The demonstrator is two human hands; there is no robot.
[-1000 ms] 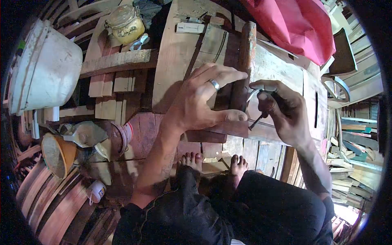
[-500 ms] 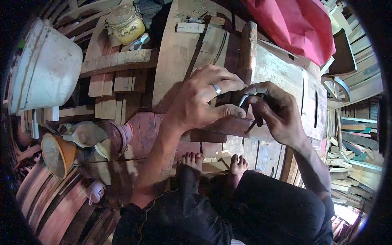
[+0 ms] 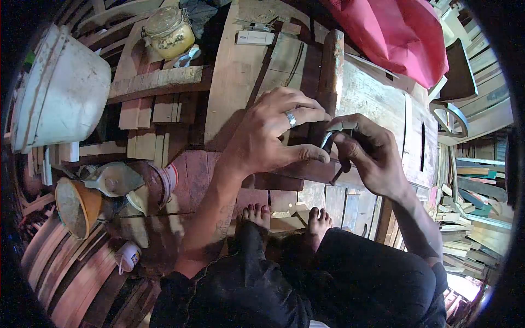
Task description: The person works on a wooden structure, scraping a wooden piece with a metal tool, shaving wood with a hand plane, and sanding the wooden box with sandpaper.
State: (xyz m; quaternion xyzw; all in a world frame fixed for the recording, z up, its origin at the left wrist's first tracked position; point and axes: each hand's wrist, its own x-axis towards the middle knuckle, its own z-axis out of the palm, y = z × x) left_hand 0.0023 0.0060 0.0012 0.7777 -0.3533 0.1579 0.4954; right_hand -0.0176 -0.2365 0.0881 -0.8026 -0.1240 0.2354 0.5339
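Note:
My right hand point(image 3: 374, 156) is closed, thumb and index finger pinching a small curved shiny metal piece point(image 3: 326, 138). A dark thin rod with a wider end point(image 3: 337, 176) sticks out below those fingers; whether it joins the metal piece is hidden. My left hand point(image 3: 284, 131), with a silver ring point(image 3: 291, 118) on one finger, hovers just left of it. Its thumb and index finger are apart, with nothing visible between them. Beneath both hands is a dark wooden piece point(image 3: 295, 168) at the bench's near edge. An upright wooden post point(image 3: 331, 71) stands beyond them.
A pale board point(image 3: 235, 71) carries a small white box point(image 3: 255, 37). A glass jar point(image 3: 169, 35) and a white bucket point(image 3: 68, 90) stand at left, above an orange-rimmed container point(image 3: 79, 208). Red fabric point(image 3: 391, 38) lies at top right, with stacked wood scraps point(image 3: 476, 213) below.
My left thumb has drawn slightly away from the metal piece, which now shows more between my hands. My right hand has shifted slightly, and the rod's end is a little lower.

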